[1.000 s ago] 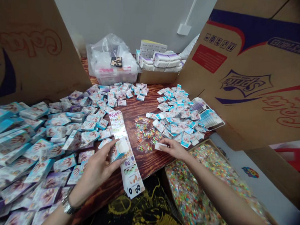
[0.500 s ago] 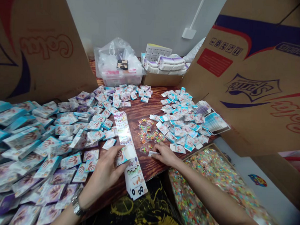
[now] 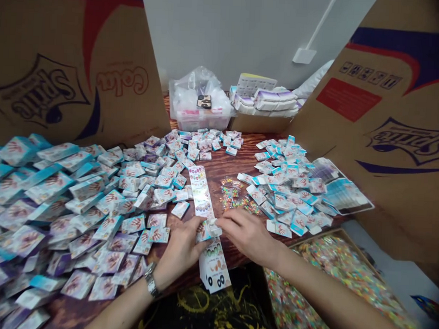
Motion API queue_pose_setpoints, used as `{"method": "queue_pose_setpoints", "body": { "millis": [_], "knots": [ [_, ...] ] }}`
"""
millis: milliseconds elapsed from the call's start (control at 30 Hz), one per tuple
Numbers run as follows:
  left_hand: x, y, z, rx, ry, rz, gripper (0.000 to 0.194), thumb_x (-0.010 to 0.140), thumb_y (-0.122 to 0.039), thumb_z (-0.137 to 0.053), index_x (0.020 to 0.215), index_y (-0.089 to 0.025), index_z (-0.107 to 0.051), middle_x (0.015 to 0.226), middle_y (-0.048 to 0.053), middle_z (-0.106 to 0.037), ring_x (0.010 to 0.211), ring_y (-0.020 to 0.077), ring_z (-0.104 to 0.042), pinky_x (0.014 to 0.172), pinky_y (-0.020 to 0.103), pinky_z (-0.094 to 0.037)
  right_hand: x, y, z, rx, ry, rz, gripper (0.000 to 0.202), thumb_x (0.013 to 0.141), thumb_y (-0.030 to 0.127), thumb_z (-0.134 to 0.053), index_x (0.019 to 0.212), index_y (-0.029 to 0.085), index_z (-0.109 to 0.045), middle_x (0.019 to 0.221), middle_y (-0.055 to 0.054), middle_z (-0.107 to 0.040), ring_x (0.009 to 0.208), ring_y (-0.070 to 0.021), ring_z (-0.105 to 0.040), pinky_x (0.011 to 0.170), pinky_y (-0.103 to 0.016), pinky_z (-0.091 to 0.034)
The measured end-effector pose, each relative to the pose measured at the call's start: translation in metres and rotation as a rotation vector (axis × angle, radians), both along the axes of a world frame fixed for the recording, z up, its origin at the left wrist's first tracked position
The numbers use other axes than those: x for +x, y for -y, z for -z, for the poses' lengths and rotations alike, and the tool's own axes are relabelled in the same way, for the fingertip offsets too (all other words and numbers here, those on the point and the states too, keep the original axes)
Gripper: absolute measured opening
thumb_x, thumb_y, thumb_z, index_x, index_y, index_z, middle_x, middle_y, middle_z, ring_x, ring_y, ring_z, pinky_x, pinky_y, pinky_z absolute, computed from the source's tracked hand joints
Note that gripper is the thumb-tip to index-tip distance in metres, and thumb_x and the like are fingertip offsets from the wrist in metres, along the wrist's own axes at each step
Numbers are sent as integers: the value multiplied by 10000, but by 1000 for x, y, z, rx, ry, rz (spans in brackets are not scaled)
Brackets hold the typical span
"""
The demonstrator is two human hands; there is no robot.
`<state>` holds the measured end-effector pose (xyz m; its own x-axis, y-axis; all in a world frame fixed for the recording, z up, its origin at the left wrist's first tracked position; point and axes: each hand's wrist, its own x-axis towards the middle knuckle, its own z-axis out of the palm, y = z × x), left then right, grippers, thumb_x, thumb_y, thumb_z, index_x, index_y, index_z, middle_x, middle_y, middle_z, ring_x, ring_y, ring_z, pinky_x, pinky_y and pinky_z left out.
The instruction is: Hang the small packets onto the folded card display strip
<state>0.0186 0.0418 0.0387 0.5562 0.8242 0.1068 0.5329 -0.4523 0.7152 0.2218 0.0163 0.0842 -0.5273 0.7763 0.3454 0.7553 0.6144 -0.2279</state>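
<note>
My left hand (image 3: 181, 247), with a metal watch on its wrist, holds a small white and blue cardboard box (image 3: 203, 231) with a hand picture on it. The box is over a stack of long printed paper strips (image 3: 217, 268). At the box's right end, the fingers of my right hand (image 3: 249, 233) are pinched together, touching a whitish bit; whether this is a flap or a separate piece, I cannot tell. Behind my right hand lie small clear packets of coloured beads (image 3: 231, 189).
Many similar boxes (image 3: 105, 203) cover the table's left side. Flattened-looking open boxes (image 3: 287, 187) are heaped at right, beside stacked printed sheets (image 3: 344, 187). A carton of bead packets (image 3: 331, 281) stands low right. Behind are a plastic tub (image 3: 203, 120) and tall cardboard walls (image 3: 351, 136).
My right hand has moved from beside the bead packets to the end of the box in my left hand. The camera view has turned left.
</note>
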Motion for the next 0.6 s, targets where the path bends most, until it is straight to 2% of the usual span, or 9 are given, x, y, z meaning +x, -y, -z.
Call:
{"method": "queue_pose_setpoints", "body": {
  "millis": [133, 233, 300, 467, 600],
  "knots": [
    [-2, 1, -5, -12, -24, 2, 348, 766, -212, -641, 1071, -181, -476, 891, 47, -651, 809, 220, -632, 688, 325, -481, -2, -2, 4, 202, 302, -150, 197, 893, 108, -440, 936, 158, -625, 903, -84, -629, 780, -187, -546, 681, -324, -471],
    [0, 3, -9, -21, -75, 31, 270, 783, -210, -610, 1019, -179, -482, 876, 52, -651, 811, 229, -639, 666, 313, -479, -4, -2, 2, 227, 326, -266, 197, 884, 86, -443, 931, 139, -627, 933, -97, -631, 785, -190, -554, 691, -330, -488],
    [1, 5, -10, -11, -105, 34, 257, 792, -207, -592, 1021, -184, -478, 894, 58, -652, 830, 236, -641, 670, 313, -482, -6, -2, -1, 149, 237, -263, 209, 881, 73, -432, 949, 124, -623, 931, -109, -625, 823, -199, -558, 713, -329, -500],
    [2, 8, -4, 24, -153, 3, 369, 782, -166, -575, 1123, -191, -437, 990, 84, -641, 890, 256, -633, 708, 351, -501, -11, 0, -2, -259, -260, -83, 197, 875, 125, -468, 1028, 159, -589, 985, -85, -584, 919, -171, -558, 795, -298, -501],
    [4, 13, 0, 84, -114, -30, 443, 778, -145, -570, 1185, -185, -401, 1043, 105, -621, 944, 257, -611, 753, 377, -510, -17, 2, 9, -356, -512, 138, 177, 860, 117, -487, 989, 198, -578, 930, -48, -578, 875, -161, -571, 771, -300, -493]
  ]
}}
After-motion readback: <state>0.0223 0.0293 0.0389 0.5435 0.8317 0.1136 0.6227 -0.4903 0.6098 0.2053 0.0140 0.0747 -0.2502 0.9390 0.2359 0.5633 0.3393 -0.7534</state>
